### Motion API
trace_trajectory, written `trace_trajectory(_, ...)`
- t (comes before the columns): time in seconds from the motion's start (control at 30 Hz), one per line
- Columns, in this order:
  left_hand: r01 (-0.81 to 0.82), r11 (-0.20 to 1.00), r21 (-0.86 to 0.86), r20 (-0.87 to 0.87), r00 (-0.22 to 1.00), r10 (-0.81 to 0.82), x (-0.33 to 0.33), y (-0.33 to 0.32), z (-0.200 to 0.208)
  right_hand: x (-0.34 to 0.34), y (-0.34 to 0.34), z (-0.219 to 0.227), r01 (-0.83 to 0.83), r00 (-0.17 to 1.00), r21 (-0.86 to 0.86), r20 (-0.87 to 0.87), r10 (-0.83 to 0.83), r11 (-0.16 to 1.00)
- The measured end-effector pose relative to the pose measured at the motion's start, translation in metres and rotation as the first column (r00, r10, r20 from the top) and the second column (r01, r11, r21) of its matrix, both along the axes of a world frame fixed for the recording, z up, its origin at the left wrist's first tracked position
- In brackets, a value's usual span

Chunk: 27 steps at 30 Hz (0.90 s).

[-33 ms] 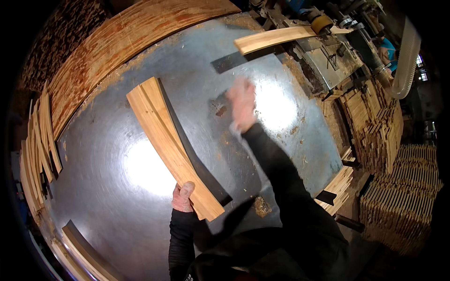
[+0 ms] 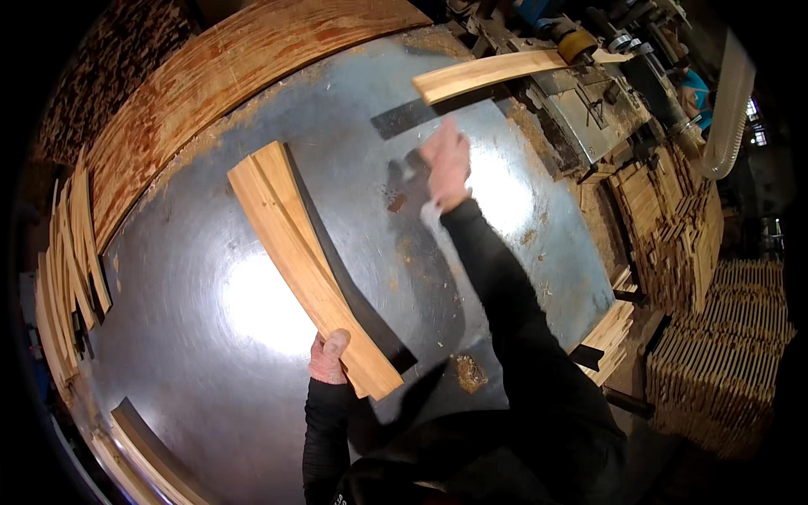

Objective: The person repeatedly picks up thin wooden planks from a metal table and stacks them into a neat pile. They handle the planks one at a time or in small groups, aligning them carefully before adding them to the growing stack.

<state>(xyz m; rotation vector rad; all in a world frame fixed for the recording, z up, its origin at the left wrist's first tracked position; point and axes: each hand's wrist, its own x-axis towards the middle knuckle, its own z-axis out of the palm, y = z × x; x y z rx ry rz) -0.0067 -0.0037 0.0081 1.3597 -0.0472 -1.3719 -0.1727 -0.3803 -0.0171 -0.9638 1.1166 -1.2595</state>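
My left hand (image 2: 328, 358) is closed round the near end of two narrow wooden boards, its thumb lying on top. The upper board (image 2: 290, 244) overlaps the lower board (image 2: 290, 189), which shows along its right side. Both slant away to the far left over the grey metal tabletop (image 2: 194, 353). Above the table, right of the boards, my right hand (image 2: 448, 160) is raised and slightly blurred. Its fingers look stretched out, with nothing seen in them. Just beyond those fingers, a third wooden board (image 2: 488, 74) sticks out from a machine roller (image 2: 577, 47).
A long plywood sheet (image 2: 227, 63) borders the table's far left. Loose wood strips (image 2: 71, 252) lie at the left edge, more boards (image 2: 160, 459) at the near left. Stacked wood pieces (image 2: 665, 219) stand at right, below a clear hose (image 2: 728, 109). Wood debris (image 2: 470, 373) lies near me.
My right hand has moved slightly right and farther away, toward the board at the machine. That board's free end has shifted a little left, out over the table. My left hand stays put.
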Motion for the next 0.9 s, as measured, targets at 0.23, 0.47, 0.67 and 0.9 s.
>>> trace_trajectory(0.23,0.073,0.997,-0.003,0.05,0.996,-0.073,0.005,0.0,-0.028,0.011,-0.082,0.042,0.113,0.874,-0.16,-0.453,-0.174,0.981)
trace_trajectory(0.47,-0.053,0.999,0.003,-0.05,0.997,0.054,-0.002,0.008,-0.028,0.047,0.11,0.031,-0.384,0.818,-0.057,0.441,0.368,0.922)
trace_trajectory(0.67,-0.007,0.977,-0.211,-0.233,0.972,-0.044,0.0,0.013,-0.019,0.085,0.258,0.047,-0.484,0.587,0.099,-0.7,0.407,0.869)
trace_trajectory(0.9,-0.164,0.978,-0.132,-0.235,0.963,0.13,-0.019,0.004,-0.014,0.05,0.13,0.035,-0.163,0.836,-0.23,-0.549,0.01,0.96)
